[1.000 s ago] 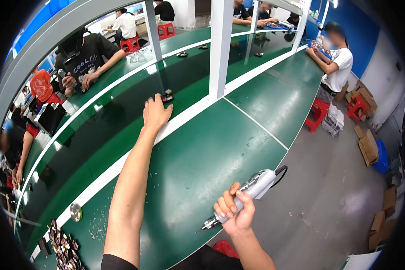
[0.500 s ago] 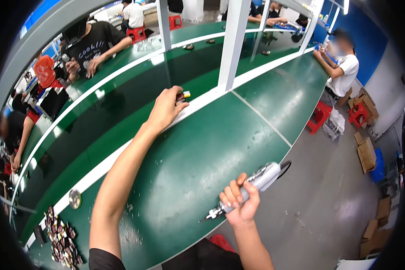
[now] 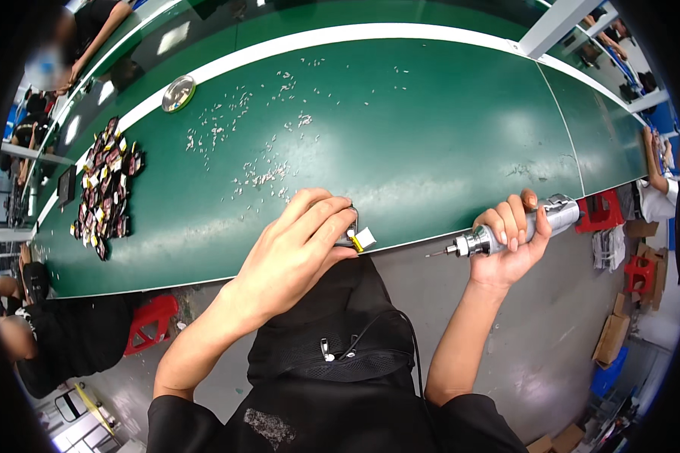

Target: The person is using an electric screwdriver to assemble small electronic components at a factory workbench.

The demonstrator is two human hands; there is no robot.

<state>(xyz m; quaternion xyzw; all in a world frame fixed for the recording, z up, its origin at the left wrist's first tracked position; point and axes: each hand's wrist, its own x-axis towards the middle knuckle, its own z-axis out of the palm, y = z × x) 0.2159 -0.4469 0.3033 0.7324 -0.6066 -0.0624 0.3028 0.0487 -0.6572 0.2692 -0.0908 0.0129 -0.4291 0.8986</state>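
My left hand [image 3: 298, 245] is closed around a small dark part [image 3: 361, 240] with a yellow edge and a white tab, at the near edge of the green table [image 3: 446, 136]. The fingers cover most of that part. In my right hand [image 3: 510, 234] is a silver-grey electric screwdriver [image 3: 563, 213], gripped round its body beyond the table edge. Its thin bit points left toward my left hand, apart from the part. On the table's left lies a heap of similar dark parts [image 3: 106, 189] with yellow and white bits.
Small white scraps [image 3: 268, 175] are scattered across the table. A round shiny dish [image 3: 178, 93] sits by the white rail, and a black block [image 3: 66, 185] beside the heap. A white post [image 3: 555, 26] rises at the back right. Red stools [image 3: 153, 323] and other people are around the table.
My left hand has come back from the far rail to the near table edge with the small part. The view has swung down and left; the screwdriver now lies closer to level.
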